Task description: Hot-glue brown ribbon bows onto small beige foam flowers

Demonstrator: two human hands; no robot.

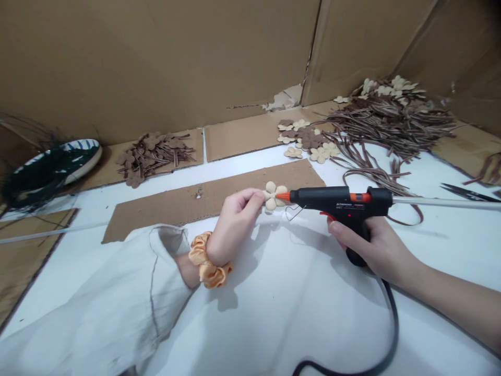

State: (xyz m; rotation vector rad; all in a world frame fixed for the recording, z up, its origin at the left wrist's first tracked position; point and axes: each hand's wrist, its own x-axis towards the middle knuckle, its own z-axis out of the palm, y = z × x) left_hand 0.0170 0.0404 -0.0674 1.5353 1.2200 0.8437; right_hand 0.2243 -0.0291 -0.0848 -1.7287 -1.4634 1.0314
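Observation:
Between thumb and fingers, my left hand (238,222) pinches a cream flower cutout (271,194) by one petal, above the white tabletop (274,313). My right hand (376,248) wraps round the handle of a black hot glue gun (329,198), its thumb by the red trigger. The gun's orange nozzle points left, and its tip is at the flower's middle. A clear glue stick (442,202) sticks out of the gun's back end. Below the handle, a black cord (391,324) curves down to the bottom edge.
A cardboard strip (188,196) lies behind my left hand. Brown flower pieces (151,151) are heaped at back left, near a plate (88,154) of dark green strands. Cream and brown flowers (309,138) and brown strips (387,122) pile at back right. Black scissors (469,193) lie rightward.

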